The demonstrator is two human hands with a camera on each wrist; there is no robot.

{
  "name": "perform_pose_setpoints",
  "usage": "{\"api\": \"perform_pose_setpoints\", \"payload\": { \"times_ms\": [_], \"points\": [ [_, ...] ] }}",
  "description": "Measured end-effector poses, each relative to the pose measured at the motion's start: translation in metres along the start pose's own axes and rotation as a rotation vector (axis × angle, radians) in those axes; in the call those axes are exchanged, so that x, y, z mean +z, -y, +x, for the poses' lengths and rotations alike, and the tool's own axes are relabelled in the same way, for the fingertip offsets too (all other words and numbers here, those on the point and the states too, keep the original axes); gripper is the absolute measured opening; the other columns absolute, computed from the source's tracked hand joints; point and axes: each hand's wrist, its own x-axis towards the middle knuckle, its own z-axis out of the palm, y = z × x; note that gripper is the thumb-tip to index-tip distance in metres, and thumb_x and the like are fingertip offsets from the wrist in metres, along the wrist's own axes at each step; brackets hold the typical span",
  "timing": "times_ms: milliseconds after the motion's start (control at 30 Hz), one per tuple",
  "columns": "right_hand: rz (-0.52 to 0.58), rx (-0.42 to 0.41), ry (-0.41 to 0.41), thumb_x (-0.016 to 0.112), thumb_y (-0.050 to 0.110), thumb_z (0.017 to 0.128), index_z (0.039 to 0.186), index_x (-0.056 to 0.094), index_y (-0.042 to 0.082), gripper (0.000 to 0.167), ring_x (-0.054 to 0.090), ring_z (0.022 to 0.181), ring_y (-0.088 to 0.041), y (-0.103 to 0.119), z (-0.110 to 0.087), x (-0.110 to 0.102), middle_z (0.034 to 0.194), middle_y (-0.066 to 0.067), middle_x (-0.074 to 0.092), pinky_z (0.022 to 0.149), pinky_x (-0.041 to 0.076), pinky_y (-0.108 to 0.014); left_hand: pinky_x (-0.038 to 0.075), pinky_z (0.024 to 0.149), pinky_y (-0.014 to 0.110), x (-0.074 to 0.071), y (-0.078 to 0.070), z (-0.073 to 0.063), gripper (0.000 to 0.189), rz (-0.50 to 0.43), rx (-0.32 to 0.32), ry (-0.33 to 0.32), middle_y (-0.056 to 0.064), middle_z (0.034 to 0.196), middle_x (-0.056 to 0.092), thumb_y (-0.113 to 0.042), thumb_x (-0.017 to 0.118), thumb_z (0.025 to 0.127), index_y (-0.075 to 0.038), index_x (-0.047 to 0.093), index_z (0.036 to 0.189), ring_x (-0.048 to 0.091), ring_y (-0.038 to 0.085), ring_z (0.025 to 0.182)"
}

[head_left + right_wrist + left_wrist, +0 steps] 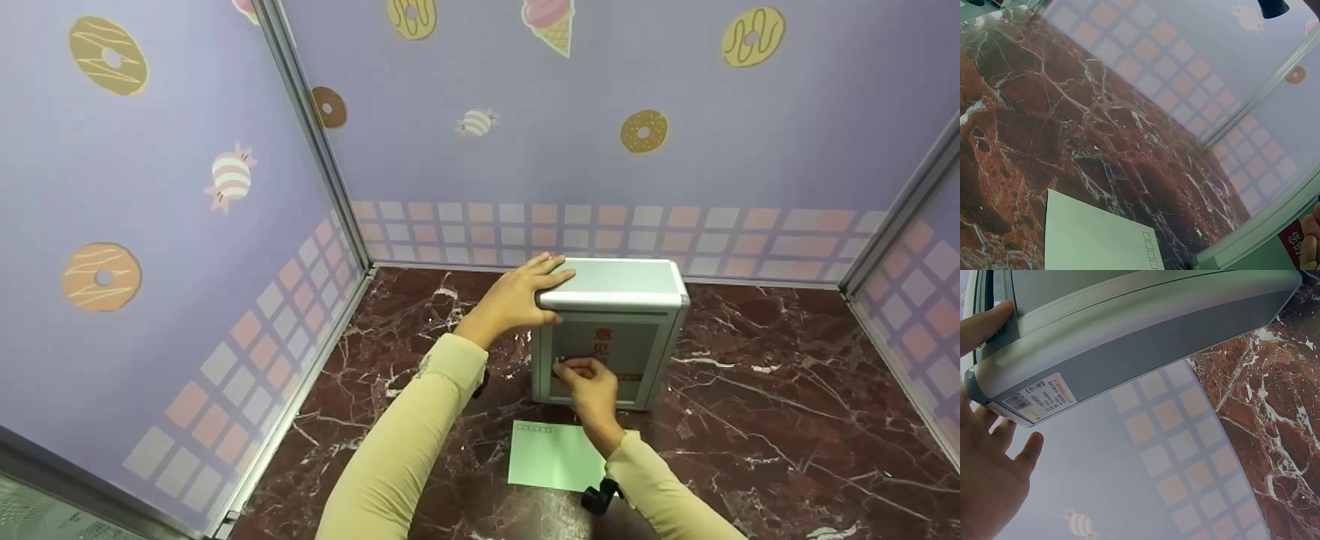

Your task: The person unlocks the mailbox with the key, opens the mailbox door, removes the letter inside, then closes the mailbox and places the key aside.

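A grey suggestion box [667,341] with a silver metal frame and red characters stands upright on the marbled table. My left hand [517,296] grips its upper left corner, thumb on the front frame and fingers spread over the top. In the left wrist view, a barcode label [1041,396] shows on the side of the box. At the left part of the front panel, my right hand [596,390] pinches a small metal piece [559,360], mostly hidden by the fingertips; I cannot tell what it is. A pale green envelope [555,457] lies flat before the box.
The dark red marbled table [750,435] meets a purple back wall [480,172] and a left side wall [172,300], both printed with sweets. Metal strips run along the corners. The right forearm overlaps the envelope's right edge.
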Motion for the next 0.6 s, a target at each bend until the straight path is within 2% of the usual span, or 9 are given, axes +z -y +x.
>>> {"api": "perform_pose_setpoints", "payload": {
  "times_ms": [233,400,600],
  "points": [
    [0.012,0.013,0.015,0.076,0.005,0.085,0.093,0.065,-0.004,0.017,0.066,0.091,-0.043,-0.0014,-0.0018,-0.0012,0.086,-0.016,0.067,0.083,0.053,-0.052,0.022,0.115,0.041,0.0004,0.0005,-0.001,0.078,-0.001,0.002,0.0,-0.011,0.158,0.026,-0.038,0.08,0.079,-0.031,0.045,0.148,0.018,0.015,0.146],
    [0.013,0.017,0.011,0.078,0.005,0.084,0.092,0.066,-0.004,0.017,0.067,0.087,-0.038,-0.0028,-0.0014,-0.0019,0.084,-0.015,0.067,0.082,0.055,-0.049,0.022,0.115,0.043,0.0005,0.0004,-0.0016,0.078,-0.003,-0.002,0.003,-0.011,0.158,0.026,-0.038,0.08,0.079,-0.031,0.045,0.148,0.017,0.014,0.146],
    [-0.009,-0.001,0.003,0.079,0.007,0.083,0.092,0.067,-0.004,0.018,0.067,0.085,-0.04,-0.002,-0.0021,-0.0031,0.081,-0.013,0.068,0.077,0.057,-0.043,0.019,0.116,0.041,-0.0004,-0.0001,-0.0011,0.078,-0.001,-0.001,0.001,-0.01,0.158,0.027,-0.038,0.08,0.079,-0.031,0.045,0.149,0.018,0.016,0.146]
  ]
}}
